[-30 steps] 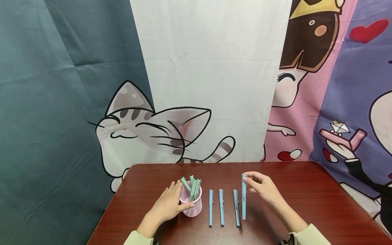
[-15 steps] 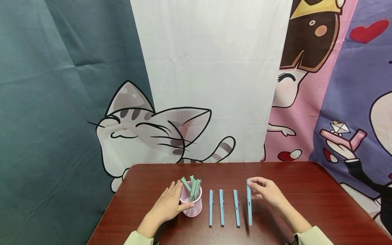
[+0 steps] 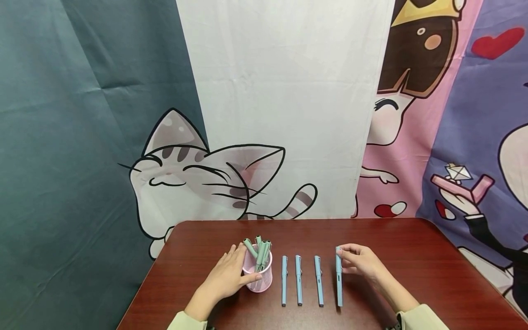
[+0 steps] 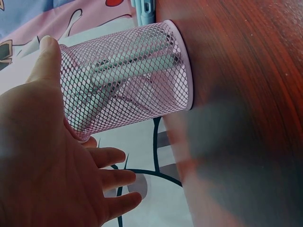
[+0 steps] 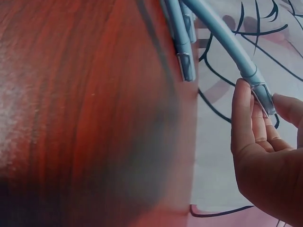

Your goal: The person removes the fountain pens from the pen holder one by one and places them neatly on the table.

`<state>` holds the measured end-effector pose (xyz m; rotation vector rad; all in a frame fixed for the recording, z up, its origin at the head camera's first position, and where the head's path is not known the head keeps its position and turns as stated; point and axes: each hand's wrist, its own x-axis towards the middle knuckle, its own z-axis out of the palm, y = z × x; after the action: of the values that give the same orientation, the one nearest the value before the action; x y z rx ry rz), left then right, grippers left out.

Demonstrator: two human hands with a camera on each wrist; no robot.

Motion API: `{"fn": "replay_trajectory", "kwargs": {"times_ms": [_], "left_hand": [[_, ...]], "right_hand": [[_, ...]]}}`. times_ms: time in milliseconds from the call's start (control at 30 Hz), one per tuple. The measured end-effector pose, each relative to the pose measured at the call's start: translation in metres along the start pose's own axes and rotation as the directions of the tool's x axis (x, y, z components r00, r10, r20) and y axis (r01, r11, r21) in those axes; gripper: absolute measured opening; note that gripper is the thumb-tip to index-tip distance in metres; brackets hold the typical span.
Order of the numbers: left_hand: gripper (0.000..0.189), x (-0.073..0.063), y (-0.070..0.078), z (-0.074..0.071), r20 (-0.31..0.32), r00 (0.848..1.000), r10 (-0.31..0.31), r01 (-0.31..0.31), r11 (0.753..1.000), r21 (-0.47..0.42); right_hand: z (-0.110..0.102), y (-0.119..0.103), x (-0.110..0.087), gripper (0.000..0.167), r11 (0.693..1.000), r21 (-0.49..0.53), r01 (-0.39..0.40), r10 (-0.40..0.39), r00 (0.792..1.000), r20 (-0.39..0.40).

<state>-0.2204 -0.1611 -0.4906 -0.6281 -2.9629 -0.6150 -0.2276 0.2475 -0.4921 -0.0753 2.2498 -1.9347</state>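
My right hand (image 3: 363,262) pinches a light blue pen (image 3: 339,279) by its capped, clipped end; in the right wrist view that pen (image 5: 232,45) slants away from thumb and fingertips. To its left, several blue pens lie side by side: a near one (image 3: 319,280), a middle one (image 3: 299,280) and a far-left one (image 3: 284,280). My left hand (image 3: 224,275) rests against a pink mesh pen cup (image 3: 264,283), fingers straight, thumb across its front rim. Several green pens (image 3: 262,254) stand in the cup, caps up. Through the mesh in the left wrist view, the green pens (image 4: 137,66) show inside.
The brown wooden table (image 3: 301,233) has rounded far corners. Behind it hangs a cloth backdrop (image 3: 288,91) with cartoon figures, close to the far edge. Pale sleeves (image 3: 422,317) cover both forearms.
My right hand has carried the blue pen to the right, away from the other blue pens, and lowered it towards the table. The left hand and the cup stay put.
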Motion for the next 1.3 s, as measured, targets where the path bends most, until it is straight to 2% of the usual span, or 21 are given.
{"fn": "replay_trajectory", "kwargs": {"times_ms": [767,1067,1300], "left_hand": [[0.106,-0.001,0.004,-0.003,-0.004,1.0,-0.013,0.013,0.999,-0.029],[0.106,-0.001,0.003,-0.002,0.002,1.0,-0.017,0.017,1.0,-0.024],[0.108,-0.002,0.004,-0.003,0.005,1.0,-0.011,0.011,1.0,-0.02]], "right_hand": [[-0.009,0.029,0.015,0.05,0.996,0.036,-0.083,0.083,0.997,-0.002],[-0.011,0.034,0.021,0.048,0.996,0.023,-0.09,0.09,0.996,0.023],[-0.01,0.039,0.025,0.047,0.993,-0.025,-0.113,0.113,0.994,0.001]]}}
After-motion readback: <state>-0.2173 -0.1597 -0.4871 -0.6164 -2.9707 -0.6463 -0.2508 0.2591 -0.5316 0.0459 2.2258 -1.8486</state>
